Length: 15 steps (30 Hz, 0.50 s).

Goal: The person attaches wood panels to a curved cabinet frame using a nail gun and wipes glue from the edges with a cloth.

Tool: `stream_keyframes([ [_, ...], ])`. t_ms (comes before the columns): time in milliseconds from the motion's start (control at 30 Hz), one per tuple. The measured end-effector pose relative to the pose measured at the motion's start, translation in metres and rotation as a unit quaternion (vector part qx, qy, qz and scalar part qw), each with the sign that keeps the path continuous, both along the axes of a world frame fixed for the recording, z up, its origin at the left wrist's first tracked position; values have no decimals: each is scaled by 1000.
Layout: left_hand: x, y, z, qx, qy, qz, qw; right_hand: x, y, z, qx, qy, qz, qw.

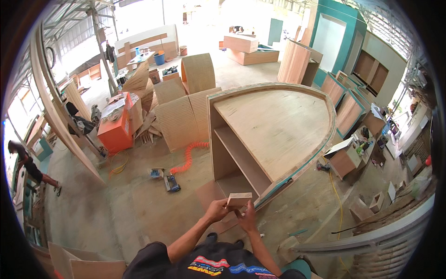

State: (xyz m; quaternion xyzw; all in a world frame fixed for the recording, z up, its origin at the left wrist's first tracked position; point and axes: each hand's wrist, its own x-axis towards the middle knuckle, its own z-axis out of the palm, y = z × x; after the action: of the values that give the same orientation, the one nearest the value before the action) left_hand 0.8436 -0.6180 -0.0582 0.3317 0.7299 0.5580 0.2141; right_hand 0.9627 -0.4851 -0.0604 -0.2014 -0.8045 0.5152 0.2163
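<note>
at far left, a co-worker point(30, 162) stands well apart from the work. next, an orange box point(114, 132) with flat, bright faces sits beside a pile of rough offcuts point(147, 126). right of these, ribbed panels point(176, 114), tan and finely grooved, stand on the floor; at least 1 piece behind them is bent into an arch. on the concrete, a nail gun point(172, 183) lies at the end of an orange coiled hose point(189, 156).

at centre, the left hand point(217, 210) pinches the left end of a wooden block point(239, 200); the right hand point(247, 216) grips its lower right side, some fingers hidden. the block, squared and pale-edged, is between the 2 hands, just before the near corner of the cabinet point(278, 125); contact between them cannot be confirmed.

status, by judgement: the cabinet's bow-shaped shell is assembled, with a raised curved rim, a smooth plywood face and 1 shelf point(242, 156) in place. outstanding: the flat side is uncovered, the plywood looks unfinished, and the block is loose, not fixed.

at right, a yellow cord point(337, 195) trails across the floor.
</note>
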Motion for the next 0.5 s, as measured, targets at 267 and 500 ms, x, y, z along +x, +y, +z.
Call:
stream_keyframes([
  [267, 48, 3, 12, 11, 124, 50, 991, 23, -24, 4, 65, 118, -3, 991],
  [500, 81, 9, 59, 22, 159, 32, 987, 47, -14, 37, 46, 125, -33, 991],
])
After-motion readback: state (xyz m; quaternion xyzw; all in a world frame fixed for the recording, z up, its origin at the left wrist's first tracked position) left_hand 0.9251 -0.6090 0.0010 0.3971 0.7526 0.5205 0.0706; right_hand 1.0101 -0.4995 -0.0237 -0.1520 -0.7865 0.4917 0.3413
